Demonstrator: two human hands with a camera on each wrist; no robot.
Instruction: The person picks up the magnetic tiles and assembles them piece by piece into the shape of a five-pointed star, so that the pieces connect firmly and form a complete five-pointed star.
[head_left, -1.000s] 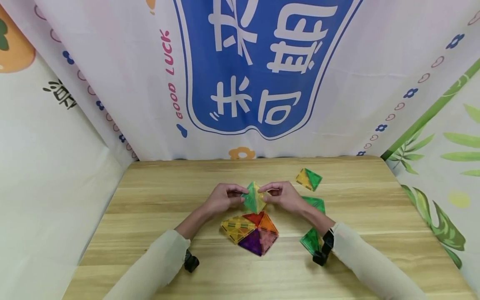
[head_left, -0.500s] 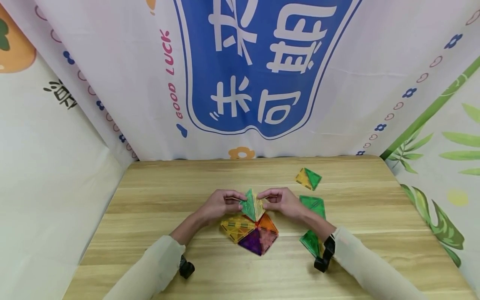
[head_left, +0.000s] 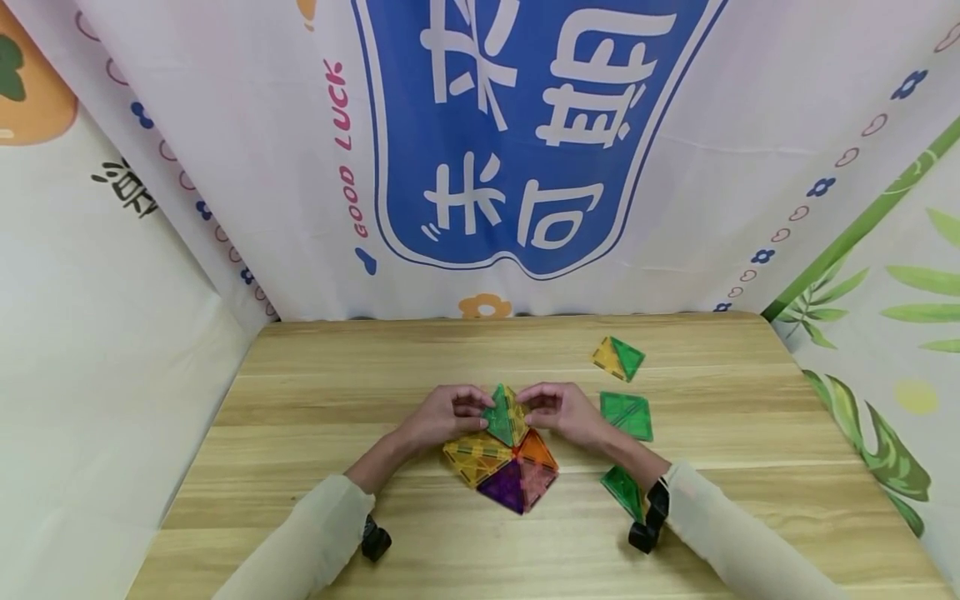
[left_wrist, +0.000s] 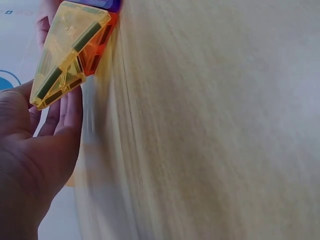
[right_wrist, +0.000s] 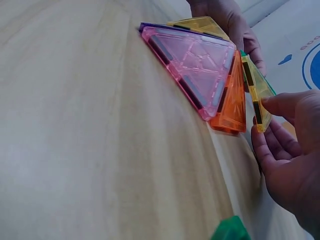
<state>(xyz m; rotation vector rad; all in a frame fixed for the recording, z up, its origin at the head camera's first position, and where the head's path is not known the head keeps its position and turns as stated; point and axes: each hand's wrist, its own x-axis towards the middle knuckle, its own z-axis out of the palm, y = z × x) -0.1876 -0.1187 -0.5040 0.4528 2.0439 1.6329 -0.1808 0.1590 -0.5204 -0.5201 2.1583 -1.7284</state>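
Centred on the table, my left hand (head_left: pixel 447 412) pinches the edge of a green triangular magnetic tile (head_left: pixel 498 419). From the other side, my right hand (head_left: pixel 566 412) pinches the yellow triangular magnetic tile (head_left: pixel 519 422) joined to it; the right wrist view shows thumb and fingers on that tile (right_wrist: pixel 260 95). The pair tilts over the far side of a raised cluster of triangular tiles: yellow (head_left: pixel 471 454), purple (head_left: pixel 504 485), pink (head_left: pixel 536 482) and orange (head_left: pixel 538 450). In the left wrist view, the cluster's yellow tile (left_wrist: pixel 70 40) hides the green one.
Right of the cluster lie a pair of green tiles (head_left: pixel 626 414) and, partly behind the right wrist, another green tile (head_left: pixel 622 490). Farther back is a yellow and green tile pair (head_left: pixel 618 358). A printed curtain (head_left: pixel 675 283) hangs behind the wooden table (head_left: pixel 337 358).
Both hands have brought the joined green and yellow tiles down and towards the person, from behind the cluster onto its far side. The red tile there is now mostly covered.
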